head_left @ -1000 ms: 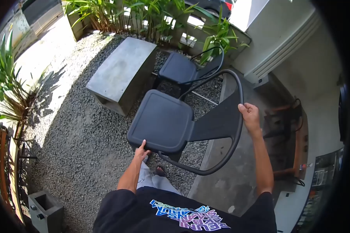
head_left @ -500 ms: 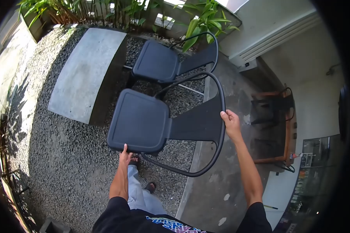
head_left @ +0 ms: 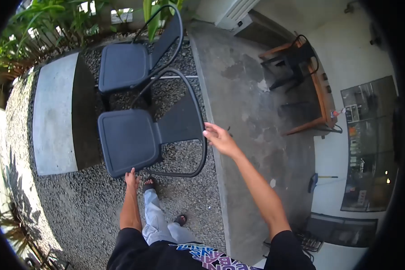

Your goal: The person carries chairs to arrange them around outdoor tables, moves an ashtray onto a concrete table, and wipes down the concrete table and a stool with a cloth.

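Note:
A dark grey metal chair (head_left: 129, 140) with a curved tube back stands on the gravel in front of me. At the seat's near edge, my left hand (head_left: 132, 178) grips the rim, thumb on top and the other fingers partly hidden. My right hand (head_left: 220, 140) is at the outer rail of the backrest, its fingers stretched and loose, touching or almost touching the tube. Just beyond is a second matching chair (head_left: 123, 67), close beside the first. Both seats face the grey concrete table (head_left: 54, 117) on the left.
A raised concrete floor (head_left: 238, 99) borders the gravel (head_left: 90, 216) on the right. On it stand a wooden table (head_left: 319, 96) and a black chair (head_left: 294, 60). Plants (head_left: 40, 36) line the far wall. A broom (head_left: 314, 182) lies farther right.
The near chair has moved away from me toward the concrete table and the second chair. My right hand has loosened from the back rail. The camera view has turned right.

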Demonstrator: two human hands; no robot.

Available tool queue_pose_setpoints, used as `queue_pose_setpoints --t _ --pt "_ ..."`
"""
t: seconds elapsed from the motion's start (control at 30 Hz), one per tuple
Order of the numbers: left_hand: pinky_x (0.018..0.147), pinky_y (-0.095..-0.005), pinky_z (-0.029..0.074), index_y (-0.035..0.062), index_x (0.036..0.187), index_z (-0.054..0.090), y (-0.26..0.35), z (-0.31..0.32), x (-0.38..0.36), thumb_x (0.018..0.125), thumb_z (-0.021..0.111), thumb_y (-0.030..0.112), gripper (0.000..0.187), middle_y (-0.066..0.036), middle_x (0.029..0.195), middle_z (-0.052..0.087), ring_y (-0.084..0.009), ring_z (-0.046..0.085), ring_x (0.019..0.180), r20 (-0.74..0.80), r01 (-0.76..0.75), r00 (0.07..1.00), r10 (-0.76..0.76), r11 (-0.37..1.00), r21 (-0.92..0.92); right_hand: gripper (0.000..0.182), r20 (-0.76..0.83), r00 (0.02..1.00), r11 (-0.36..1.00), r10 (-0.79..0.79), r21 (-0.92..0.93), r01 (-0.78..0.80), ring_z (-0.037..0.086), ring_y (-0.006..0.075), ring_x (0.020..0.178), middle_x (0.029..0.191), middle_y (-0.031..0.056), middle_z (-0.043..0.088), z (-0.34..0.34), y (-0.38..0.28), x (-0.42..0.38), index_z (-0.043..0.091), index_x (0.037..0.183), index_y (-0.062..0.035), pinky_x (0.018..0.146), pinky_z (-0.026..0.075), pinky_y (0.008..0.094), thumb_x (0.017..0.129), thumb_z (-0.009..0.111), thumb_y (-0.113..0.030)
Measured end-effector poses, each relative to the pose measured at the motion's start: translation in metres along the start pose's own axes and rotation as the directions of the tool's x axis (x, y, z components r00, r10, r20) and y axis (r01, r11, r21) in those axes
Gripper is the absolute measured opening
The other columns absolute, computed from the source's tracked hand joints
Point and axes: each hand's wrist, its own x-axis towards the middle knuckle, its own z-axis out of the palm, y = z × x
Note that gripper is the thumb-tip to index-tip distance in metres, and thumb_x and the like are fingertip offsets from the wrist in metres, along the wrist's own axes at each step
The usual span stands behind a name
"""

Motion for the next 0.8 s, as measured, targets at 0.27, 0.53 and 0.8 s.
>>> queue_pose_setpoints --t 0.27,0.53,0.8 --pt "0.064 -0.04 0.046 0.0071 0.108 0.054 -0.052 0.011 -0.083 0.082 0.061 0.026 0.033 -0.011 0.085 0.059 -0.0254 0.056 0.083 0.494 -0.447 0.869 0.02 0.458 0.769 0.039 -0.206 0.978 0.999 0.04 0.035 -0.034 0.063 0.0194 0.087 0.099 0.0124 0.064 -0.014 0.15 -0.231 0.052 0.117 -0.0019 0.078 0.048 0.0325 0.088 0.056 -0.027" --pt "0.073 -0.0398 0.047 0.0091 0.083 0.065 -0.213 0.079 -0.221 0.079 0.056 0.029 0.022 -0.012 0.085 0.062 -0.0291 0.059 0.083 0.674 -0.438 0.112 -0.73 -0.645 -0.626 0.023 -0.623 0.58 0.84 0.525 0.488 -0.236 0.063 0.0176 0.069 0.077 0.0084 0.064 0.049 0.474 -0.61 0.06 0.096 -0.0027 0.062 0.051 0.0311 0.083 0.059 -0.023" --pt "0.078 -0.0414 0.046 0.0 0.109 0.058 -0.516 0.118 -0.426 0.082 0.054 0.028 0.039 -0.023 0.101 0.061 -0.0385 0.057 0.094 0.724 -0.862 0.188 -0.663 -0.466 -0.202 0.014 -0.356 0.473 -0.121 0.806 0.682 0.721 0.058 0.0178 0.056 0.067 0.0072 0.059 0.155 0.645 -0.886 0.061 0.078 -0.0052 0.048 0.047 0.0309 0.082 0.056 -0.018"
